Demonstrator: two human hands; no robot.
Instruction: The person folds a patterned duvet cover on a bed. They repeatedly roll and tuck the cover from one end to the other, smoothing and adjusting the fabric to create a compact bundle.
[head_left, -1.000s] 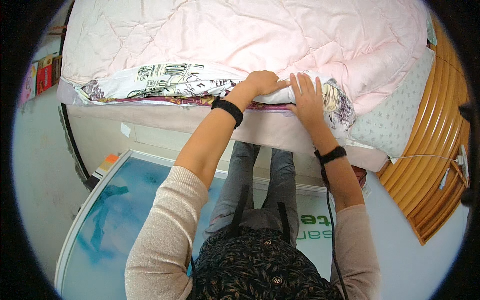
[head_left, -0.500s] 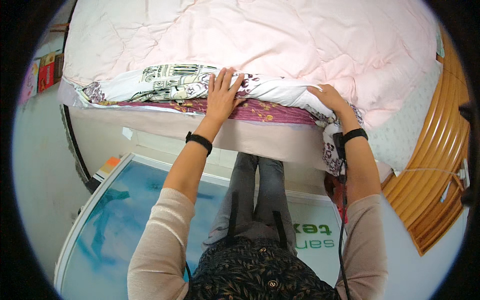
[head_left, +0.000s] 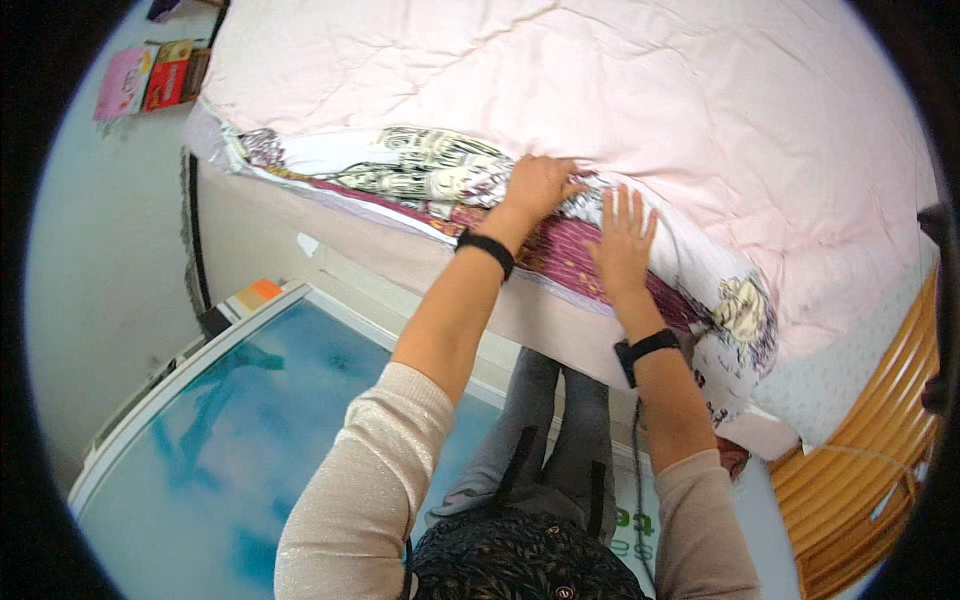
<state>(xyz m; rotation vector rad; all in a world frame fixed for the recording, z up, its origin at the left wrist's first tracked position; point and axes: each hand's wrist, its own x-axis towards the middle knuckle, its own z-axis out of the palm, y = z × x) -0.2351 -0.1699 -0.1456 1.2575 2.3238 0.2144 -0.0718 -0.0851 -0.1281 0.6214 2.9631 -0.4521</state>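
A thick pale pink quilt (head_left: 640,90) covers the bed. Along its near side runs a folded band of white patterned sheet (head_left: 430,175) with dark line drawings. Below that band, a strip of maroon cloth (head_left: 570,250) with yellow figures shows above the beige side of the bed (head_left: 540,318). My left hand (head_left: 542,186) is bent over the patterned sheet, its fingers curled into the cloth and their tips partly hidden. Just to its right, my right hand (head_left: 626,240) lies with fingers stretched and spread over the sheet and the maroon strip, gripping nothing.
A glass-like blue panel with a white frame (head_left: 290,395) lies low at the left, beside my legs. Slatted yellow-brown wood (head_left: 870,430) curves along the right side. Red and pink boxes (head_left: 150,80) stand at the far left by the bed. A dark cord (head_left: 640,490) hangs from my right wrist.
My left hand has gone from flat to curled on the sheet. My right hand has let go of the sheet's edge, come left and spread its fingers. The view has turned.
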